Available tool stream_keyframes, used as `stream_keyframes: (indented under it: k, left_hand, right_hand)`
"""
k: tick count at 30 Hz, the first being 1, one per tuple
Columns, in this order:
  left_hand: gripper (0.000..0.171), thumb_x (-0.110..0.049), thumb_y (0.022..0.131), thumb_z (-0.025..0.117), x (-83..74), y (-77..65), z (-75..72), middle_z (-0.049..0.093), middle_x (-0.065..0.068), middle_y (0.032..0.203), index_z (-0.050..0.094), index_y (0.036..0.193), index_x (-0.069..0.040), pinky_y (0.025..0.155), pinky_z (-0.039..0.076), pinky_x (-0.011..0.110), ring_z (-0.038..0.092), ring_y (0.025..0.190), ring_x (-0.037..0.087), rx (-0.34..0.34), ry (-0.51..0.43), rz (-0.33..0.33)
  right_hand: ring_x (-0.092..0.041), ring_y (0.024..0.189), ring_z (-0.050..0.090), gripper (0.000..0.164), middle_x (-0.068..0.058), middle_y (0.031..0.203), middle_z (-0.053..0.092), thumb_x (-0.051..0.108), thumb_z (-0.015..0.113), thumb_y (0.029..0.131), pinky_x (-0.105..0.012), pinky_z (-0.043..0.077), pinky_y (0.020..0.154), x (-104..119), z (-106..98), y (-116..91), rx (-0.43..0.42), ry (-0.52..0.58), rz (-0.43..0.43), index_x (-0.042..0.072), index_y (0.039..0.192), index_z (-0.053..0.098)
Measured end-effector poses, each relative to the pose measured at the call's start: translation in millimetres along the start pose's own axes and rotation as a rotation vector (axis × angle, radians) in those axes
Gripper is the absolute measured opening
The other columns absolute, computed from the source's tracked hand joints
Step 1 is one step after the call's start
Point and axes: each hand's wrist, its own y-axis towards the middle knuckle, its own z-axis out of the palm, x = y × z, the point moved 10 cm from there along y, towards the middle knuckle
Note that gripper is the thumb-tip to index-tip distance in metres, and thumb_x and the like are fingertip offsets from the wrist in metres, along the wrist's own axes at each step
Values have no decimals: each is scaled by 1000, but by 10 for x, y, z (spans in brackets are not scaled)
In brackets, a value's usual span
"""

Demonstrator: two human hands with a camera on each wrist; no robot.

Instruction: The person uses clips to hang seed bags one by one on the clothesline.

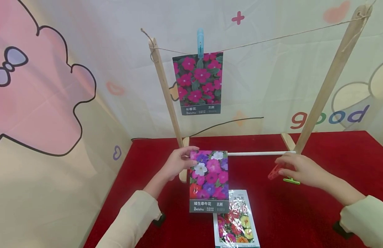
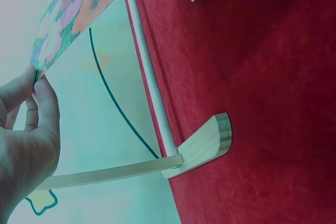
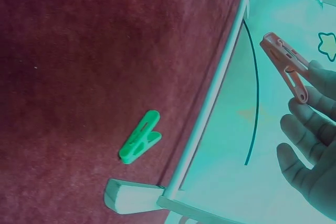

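My left hand (image 1: 178, 162) pinches the upper left edge of a seed packet (image 1: 209, 179) with pink, purple and white flowers, held up above the red cloth. In the left wrist view, thumb and fingers grip that packet's corner (image 2: 63, 22). My right hand (image 1: 300, 168) holds a red clothespin (image 1: 274, 172) between thumb and finger; the right wrist view shows this clothespin (image 3: 286, 66) with its other fingers loose. Below it a green clothespin (image 1: 291, 180) lies on the cloth. Another seed packet (image 1: 238, 220) lies flat, partly covered by the held one.
A string (image 1: 272, 37) runs between two wooden posts (image 1: 166, 91). A blue clothespin (image 1: 200, 43) fastens a packet of magenta flowers (image 1: 199, 82) to it. A white rod (image 1: 259, 153) joins the wooden feet (image 1: 288, 141) low down. Printed curtain (image 1: 123, 51) hangs behind.
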Motion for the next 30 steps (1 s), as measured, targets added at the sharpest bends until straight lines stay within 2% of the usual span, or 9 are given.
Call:
stream_keyframes:
  k: [8, 14, 17, 24, 30]
  left_hand:
    - [43, -6, 80, 62, -254, -59, 31, 52, 13, 109, 52, 122, -14, 75, 52, 34, 54, 98, 25, 15, -13, -1]
    - [42, -8, 80, 63, -249, 38, 17, 52, 8, 109, 54, 120, -18, 75, 52, 33, 54, 100, 24, -2, -7, 17]
    - [43, -8, 80, 63, -268, 79, 9, 51, 6, 110, 54, 119, -20, 74, 52, 33, 54, 100, 24, -9, 2, 26]
    - [42, -9, 80, 63, -401, 112, 0, 53, 7, 107, 54, 120, -20, 74, 52, 33, 55, 98, 24, -8, 19, 62]
    - [42, -9, 81, 62, -505, 143, 15, 54, 7, 107, 54, 120, -21, 74, 52, 33, 55, 97, 24, 3, 20, 96]
  right_hand:
    - [-11, 78, 56, 32, -1, 89, 60, 14, 72, 71, -18, 49, 61, 21, -103, 36, -20, -24, 17, 7, 101, 62]
    - [-19, 83, 57, 33, -7, 92, 61, 13, 71, 72, -28, 52, 63, 47, -227, 60, -31, -33, 34, 4, 102, 61]
    - [-22, 84, 58, 34, -9, 96, 61, 13, 70, 73, -29, 52, 63, 65, -294, 76, -40, -42, 38, 3, 104, 61]
    - [-21, 83, 58, 32, -10, 97, 60, 11, 69, 74, -20, 49, 60, 72, -395, 112, -56, -39, 42, 2, 104, 61]
    - [-17, 78, 57, 28, -6, 93, 60, 7, 69, 72, -21, 47, 58, 117, -469, 135, -92, -77, -3, 2, 100, 63]
